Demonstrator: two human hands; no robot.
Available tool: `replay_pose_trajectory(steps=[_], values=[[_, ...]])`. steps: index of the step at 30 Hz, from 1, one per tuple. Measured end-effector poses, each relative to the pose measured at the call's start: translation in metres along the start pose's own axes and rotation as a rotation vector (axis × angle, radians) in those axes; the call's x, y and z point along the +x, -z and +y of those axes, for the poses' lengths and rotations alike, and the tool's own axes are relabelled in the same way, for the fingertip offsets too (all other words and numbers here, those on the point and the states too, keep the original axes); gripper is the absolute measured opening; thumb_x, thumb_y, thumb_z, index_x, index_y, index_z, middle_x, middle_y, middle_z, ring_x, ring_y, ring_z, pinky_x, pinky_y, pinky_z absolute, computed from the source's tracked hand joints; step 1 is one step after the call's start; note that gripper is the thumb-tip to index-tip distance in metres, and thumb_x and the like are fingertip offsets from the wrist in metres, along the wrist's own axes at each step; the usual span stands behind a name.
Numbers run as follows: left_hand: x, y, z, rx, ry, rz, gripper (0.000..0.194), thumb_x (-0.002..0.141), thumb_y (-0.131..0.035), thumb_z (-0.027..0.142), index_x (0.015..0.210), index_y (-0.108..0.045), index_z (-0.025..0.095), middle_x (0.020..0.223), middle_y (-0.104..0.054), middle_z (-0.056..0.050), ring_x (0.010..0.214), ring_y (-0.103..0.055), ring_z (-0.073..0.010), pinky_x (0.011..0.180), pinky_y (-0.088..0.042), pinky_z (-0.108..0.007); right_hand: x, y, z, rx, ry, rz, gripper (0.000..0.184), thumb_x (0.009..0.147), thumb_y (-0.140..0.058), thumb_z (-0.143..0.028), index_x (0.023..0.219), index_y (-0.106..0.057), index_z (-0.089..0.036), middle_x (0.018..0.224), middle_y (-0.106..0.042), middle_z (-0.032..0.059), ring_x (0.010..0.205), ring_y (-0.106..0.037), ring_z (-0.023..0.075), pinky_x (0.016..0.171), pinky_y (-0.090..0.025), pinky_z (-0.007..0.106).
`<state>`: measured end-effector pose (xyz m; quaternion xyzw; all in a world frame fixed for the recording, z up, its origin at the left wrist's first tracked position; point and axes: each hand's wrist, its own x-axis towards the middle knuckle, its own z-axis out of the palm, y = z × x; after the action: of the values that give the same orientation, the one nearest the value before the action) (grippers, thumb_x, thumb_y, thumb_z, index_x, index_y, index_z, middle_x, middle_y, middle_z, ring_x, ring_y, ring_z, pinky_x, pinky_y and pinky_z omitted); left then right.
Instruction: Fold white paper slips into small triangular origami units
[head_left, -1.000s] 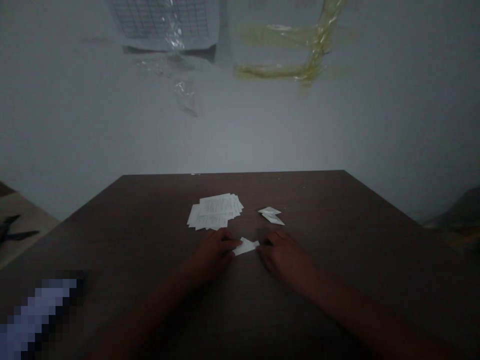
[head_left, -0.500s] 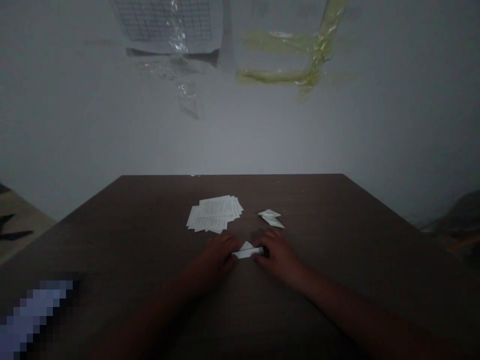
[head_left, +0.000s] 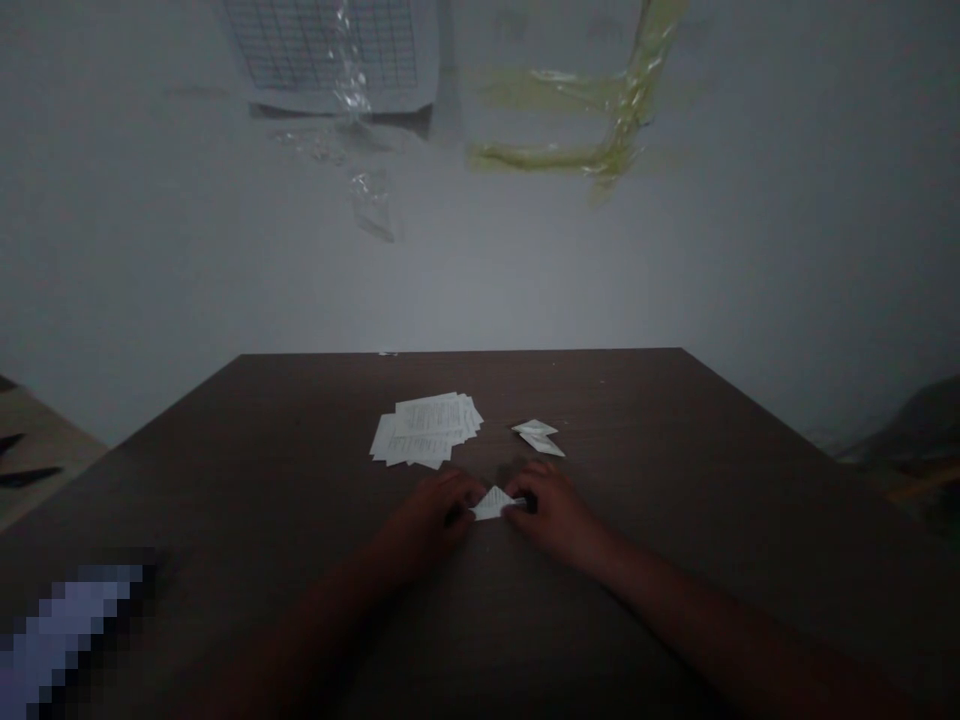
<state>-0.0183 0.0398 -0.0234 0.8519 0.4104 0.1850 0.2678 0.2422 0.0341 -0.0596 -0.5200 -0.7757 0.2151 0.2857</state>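
A small folded piece of printed paper (head_left: pixel 492 504) with a pointed top sits at the middle of the table, between my two hands. My left hand (head_left: pixel 441 505) pinches its left end, fingers curled around the edge. At the other end my right hand (head_left: pixel 551 508) grips the paper between thumb and fingers. Just beyond the hands lie folded paper pieces (head_left: pixel 537 435), pointed and overlapping. To their left is a loose, fanned pile of printed paper sheets (head_left: pixel 429 425).
The brown table (head_left: pixel 247 430) ends against a pale wall (head_left: pixel 525 280). A gridded sheet (head_left: pixel 322 50) and yellowish tape (head_left: pixel 555 157) are stuck to the wall. A pixelated pale object (head_left: pixel 71 620) lies at the table's left front.
The plain strip along the front of the folded paper no longer shows; its printed, triangular face is seen instead. Both hands stay in nearly the same place.
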Motion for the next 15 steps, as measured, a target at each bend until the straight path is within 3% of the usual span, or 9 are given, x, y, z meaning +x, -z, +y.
replay_pose_trajectory(steps=[4,8,15], values=[[0.0015,0.0019,0.0,0.058,0.056,0.021,0.023,0.097,-0.066,0.011,0.114,-0.075,0.024,0.121,-0.081,-0.006,0.112,-0.074,-0.0273,0.106,-0.06,-0.044,-0.0024,-0.0031,0.0039,-0.005,0.072,0.043,0.02,0.092,-0.085,-0.014,0.108,-0.084,-0.027,0.113,-0.079,0.0062,0.116,-0.071,0.0316,0.105,-0.057,0.049],[0.0017,0.0011,-0.003,0.147,0.012,0.005,0.019,0.1,-0.067,0.012,0.109,-0.078,0.025,0.118,-0.084,-0.006,0.117,-0.076,-0.0293,0.115,-0.056,-0.049,-0.0042,-0.0038,0.0063,-0.006,0.118,0.074,0.022,0.093,-0.085,-0.015,0.111,-0.084,-0.028,0.117,-0.077,0.0071,0.119,-0.069,0.0327,0.105,-0.057,0.05],[-0.0019,-0.0024,-0.0035,0.133,0.045,0.031,0.025,0.098,-0.073,0.009,0.114,-0.084,0.025,0.128,-0.085,-0.008,0.128,-0.075,-0.0327,0.121,-0.054,-0.054,-0.0037,-0.0006,0.0024,0.026,0.149,0.041,0.017,0.092,-0.081,-0.01,0.098,-0.077,-0.026,0.1,-0.073,0.0028,0.104,-0.068,0.028,0.097,-0.056,0.044]])
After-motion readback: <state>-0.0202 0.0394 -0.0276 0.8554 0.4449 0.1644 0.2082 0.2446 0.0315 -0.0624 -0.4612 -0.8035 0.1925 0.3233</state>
